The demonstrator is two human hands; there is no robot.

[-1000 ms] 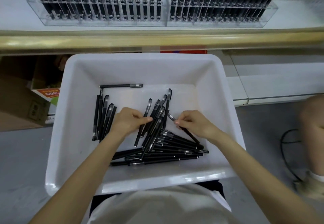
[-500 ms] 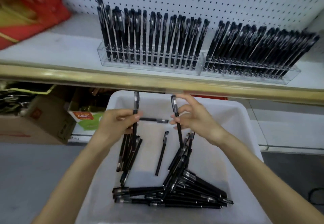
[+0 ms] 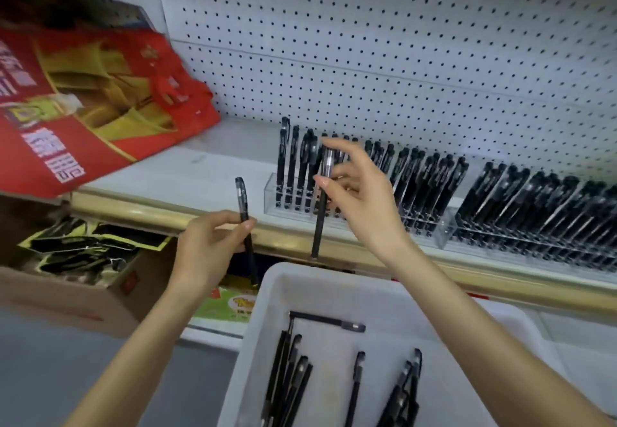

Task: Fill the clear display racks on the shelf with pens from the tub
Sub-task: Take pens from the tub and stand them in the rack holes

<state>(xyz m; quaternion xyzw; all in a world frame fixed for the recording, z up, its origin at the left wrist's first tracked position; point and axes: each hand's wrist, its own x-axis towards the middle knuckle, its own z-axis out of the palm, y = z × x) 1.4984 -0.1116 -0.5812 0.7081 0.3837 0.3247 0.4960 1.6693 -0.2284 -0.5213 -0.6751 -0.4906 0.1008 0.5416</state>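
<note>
Now the pen in the right hand hangs upright, cap on top, just in front of the left clear rack; its lower tip is down before the golden shelf edge, above the far rim of the tub. To do this step well, I think the pen must first go higher, until the tip clears the front wall of the rack; then it should go straight down into a free slot, not slanted, or it may push the neighbours; which slot is free I cannot tell, because the hand covers that part. The right hand pinches the pen below the cap between thumb and one finger; its other fingers spread upward. The left hand grips a second pen with curled fingers, nearly upright, lower and more to the left; it can wait for its turn. More loose pens lie in the tub; the right rack looks full; a red bag lies on the shelf at the left.
</note>
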